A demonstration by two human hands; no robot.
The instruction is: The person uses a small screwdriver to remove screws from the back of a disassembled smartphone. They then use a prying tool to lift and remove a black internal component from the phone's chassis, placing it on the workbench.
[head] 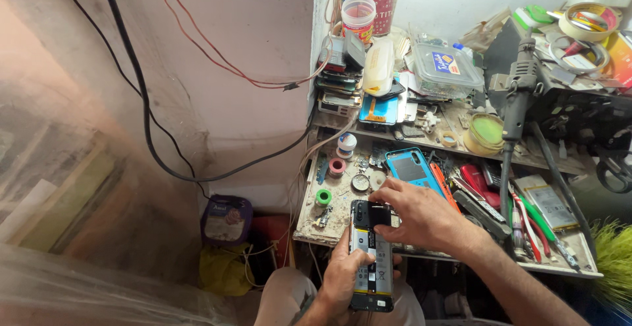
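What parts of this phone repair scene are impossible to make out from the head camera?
- The top of the opened black phone with its back cover off: covered by the right hand's fingers, so any part pinched there is hidden.
- The phone's left edge: wrapped by the left hand.
- The tiny parts on the dusty workbench tray: too small to identify.
- The green brush: cut off by the right edge.

One head-worn camera looks steeply down, close over a cluttered workbench (316,224).

Purple pouch (226,220) below bench; clear labelled box (447,67) above
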